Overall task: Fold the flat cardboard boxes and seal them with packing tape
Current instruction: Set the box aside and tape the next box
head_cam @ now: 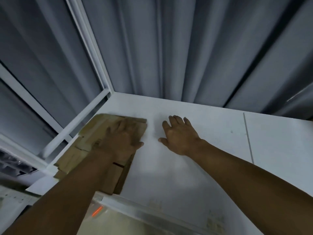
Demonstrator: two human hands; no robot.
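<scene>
Two bare hands reach forward in the head view, both palm down over a white table [211, 133]. The left hand [121, 139] lies on a stack of flat cardboard boxes [84, 145], which sits at the table's far left corner with its long side running along the left edge. The sheets are unevenly stacked, so stepped edges and flaps show at the left and near ends. The left fingers [122, 123] are straight and slightly spread, pressed flat on the top sheet, and the thumb [139, 144] points right and reaches the stack's right edge. This hand is blurred, so nothing finer can be told. The right hand [179, 136] is just beside the stack, on bare tabletop and apart from the cardboard. Its fingers [177, 120] are straight and a little fanned, and its thumb [162, 140] is stretched out towards the boxes. Whether the palm rests on the surface or hangs just above it cannot be told. Both forearms are bare. A thin seam [248, 136] crosses the tabletop to the right of the right arm. Grey curtains [169, 48] hang in folds behind the table, and a white frame [88, 39] rises at the far left corner. At the near edge lies something clear and glossy with a short orange mark [97, 211], too blurred to name.
</scene>
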